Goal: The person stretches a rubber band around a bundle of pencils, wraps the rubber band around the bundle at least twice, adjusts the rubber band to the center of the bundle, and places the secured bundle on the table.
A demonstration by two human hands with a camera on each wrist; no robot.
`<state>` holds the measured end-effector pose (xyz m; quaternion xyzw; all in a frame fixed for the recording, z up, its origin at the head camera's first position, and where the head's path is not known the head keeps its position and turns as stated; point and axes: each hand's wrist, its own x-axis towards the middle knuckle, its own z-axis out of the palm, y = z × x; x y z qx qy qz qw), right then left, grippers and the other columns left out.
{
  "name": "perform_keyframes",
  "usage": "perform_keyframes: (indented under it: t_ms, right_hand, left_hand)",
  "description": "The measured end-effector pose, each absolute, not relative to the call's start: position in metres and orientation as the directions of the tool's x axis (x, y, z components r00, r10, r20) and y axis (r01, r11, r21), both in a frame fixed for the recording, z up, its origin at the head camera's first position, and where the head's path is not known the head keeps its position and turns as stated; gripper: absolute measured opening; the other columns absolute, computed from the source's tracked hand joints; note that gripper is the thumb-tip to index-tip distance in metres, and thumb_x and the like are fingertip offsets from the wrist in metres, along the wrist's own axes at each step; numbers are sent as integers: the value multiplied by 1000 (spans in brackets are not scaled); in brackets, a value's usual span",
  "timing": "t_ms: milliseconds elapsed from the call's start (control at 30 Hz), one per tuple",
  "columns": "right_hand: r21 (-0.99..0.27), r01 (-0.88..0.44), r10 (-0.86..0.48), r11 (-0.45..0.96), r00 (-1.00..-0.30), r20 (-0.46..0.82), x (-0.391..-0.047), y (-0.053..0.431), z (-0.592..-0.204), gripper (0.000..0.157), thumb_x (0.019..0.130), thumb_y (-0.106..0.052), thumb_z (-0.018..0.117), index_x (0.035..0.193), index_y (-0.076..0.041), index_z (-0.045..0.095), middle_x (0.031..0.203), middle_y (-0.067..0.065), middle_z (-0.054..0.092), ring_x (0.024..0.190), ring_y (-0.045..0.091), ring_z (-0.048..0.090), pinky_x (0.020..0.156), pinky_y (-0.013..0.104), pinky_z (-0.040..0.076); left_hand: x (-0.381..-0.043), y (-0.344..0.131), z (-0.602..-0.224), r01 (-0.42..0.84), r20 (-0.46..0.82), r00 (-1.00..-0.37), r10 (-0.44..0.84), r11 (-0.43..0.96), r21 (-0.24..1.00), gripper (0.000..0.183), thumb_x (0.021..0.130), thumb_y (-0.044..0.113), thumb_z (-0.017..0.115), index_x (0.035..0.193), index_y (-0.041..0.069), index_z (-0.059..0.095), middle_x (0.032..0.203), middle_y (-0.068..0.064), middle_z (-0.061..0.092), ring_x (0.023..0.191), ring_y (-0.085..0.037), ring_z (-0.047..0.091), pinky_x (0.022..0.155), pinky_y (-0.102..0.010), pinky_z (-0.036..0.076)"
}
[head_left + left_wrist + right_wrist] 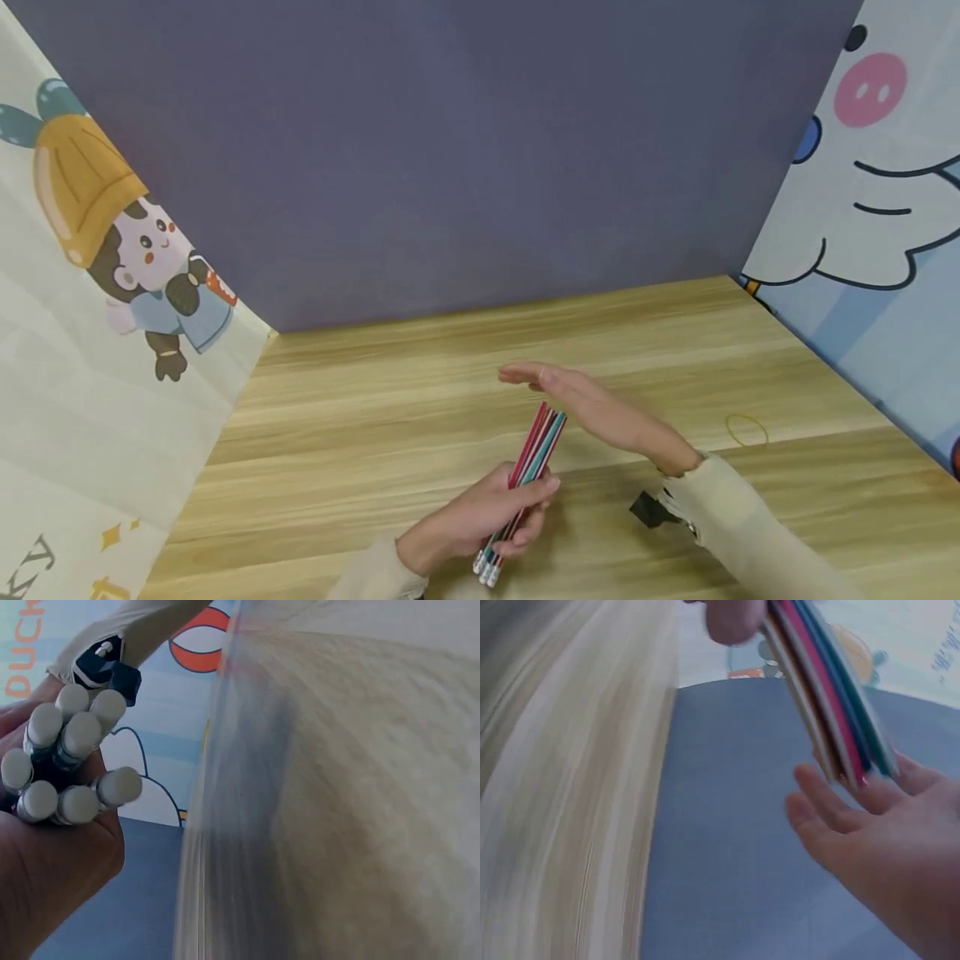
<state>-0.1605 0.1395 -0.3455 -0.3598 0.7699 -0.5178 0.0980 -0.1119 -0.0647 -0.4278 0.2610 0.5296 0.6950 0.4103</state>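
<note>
My left hand (498, 504) grips a bundle of pencils (536, 454) in red, teal and dark colours, tilted above the table. In the left wrist view, several white eraser ends (79, 739) stick out of the fist at slightly uneven depths. My right hand (592, 404) is held beyond the bundle's far end with its fingers extended. In the right wrist view, the palm side of the right hand (900, 832) faces the pencils' other ends (855, 776), which overlap the fingers there.
A thin yellow rubber band (747, 429) lies on the wooden table (360, 417), to the right of the right hand. A dark purple-grey panel (450, 167) stands at the back. Printed cloths with cartoon figures hang at the left (75, 400) and the right (885, 317).
</note>
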Motion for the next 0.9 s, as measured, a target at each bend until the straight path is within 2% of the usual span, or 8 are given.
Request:
perform_keyframes:
  t_ms: [100, 200, 333, 400, 467, 600, 733, 900]
  right_hand:
    - [-861, -433, -670, 268, -726, 156, -156, 130, -352, 44, 111, -36, 30, 150, -23, 44, 150, -6, 48, 140, 15, 41, 116, 48, 34]
    - [-831, -470, -677, 296, -717, 165, -156, 123, -361, 39, 108, -32, 44, 144, -20, 53, 137, -6, 60, 108, 10, 63, 96, 36, 53]
    - [-841, -496, -642, 218, -721, 259, -155, 116, -368, 49, 101, -21, 60, 149, -20, 47, 140, -1, 57, 91, 12, 68, 75, 28, 59]
    - [-852, -500, -610, 156, -727, 315, -155, 115, -370, 63, 98, -17, 65, 154, -22, 36, 152, 1, 44, 110, 20, 66, 82, 31, 60]
    - [-843, -523, -591, 127, -722, 359, -156, 114, -370, 66, 98, -14, 64, 156, -21, 32, 156, 3, 38, 120, 26, 61, 89, 34, 58]
    - [-816, -565, -654, 125, -665, 361, -159, 116, -372, 42, 103, -10, 55, 144, -12, 52, 143, 5, 56, 118, 26, 62, 93, 33, 56]
    - [-823, -554, -699, 123, -637, 325, -161, 118, -374, 37, 106, -9, 47, 141, -14, 55, 136, 0, 61, 120, 22, 61, 99, 34, 54]
    - [-833, -541, -687, 118, -650, 325, -165, 124, -375, 58, 104, -13, 54, 156, -22, 32, 155, -5, 40, 140, 21, 42, 112, 41, 42]
  left_hand:
    - [-113, -65, -426, -306, -82, -524, 848, -97, 947, 29, 108, 26, 44, 86, 7, 47, 49, 8, 41, 34, -5, 36, 30, -20, 27]
    - [-113, -66, -425, -324, -114, -517, 848, -70, 944, 28, 107, 27, 47, 93, 3, 53, 46, 9, 38, 33, -5, 38, 31, -20, 29]
    - [-112, -66, -425, -310, -117, -495, 861, -50, 949, 35, 106, 23, 49, 108, -11, 54, 44, 8, 34, 35, -6, 47, 34, -19, 36]
    - [-112, -65, -425, -291, -93, -486, 869, -60, 955, 37, 106, 21, 48, 115, -15, 51, 44, 7, 35, 40, -6, 54, 38, -20, 44]
    - [-112, -64, -425, -276, -60, -489, 870, -89, 957, 38, 107, 19, 47, 117, -17, 50, 45, 7, 35, 48, -9, 62, 46, -22, 53]
    - [-111, -60, -428, -318, -52, -489, 871, -122, 940, 33, 107, 17, 46, 119, -12, 51, 45, 5, 38, 67, -16, 73, 65, -32, 62]
    - [-109, -58, -429, -322, -75, -531, 844, -119, 939, 29, 105, 18, 51, 124, -4, 53, 46, 4, 44, 55, -14, 68, 54, -28, 59]
    - [-107, -56, -428, -295, -71, -575, 815, -126, 947, 31, 104, 18, 53, 127, -3, 49, 47, 5, 44, 43, -9, 59, 42, -22, 52]
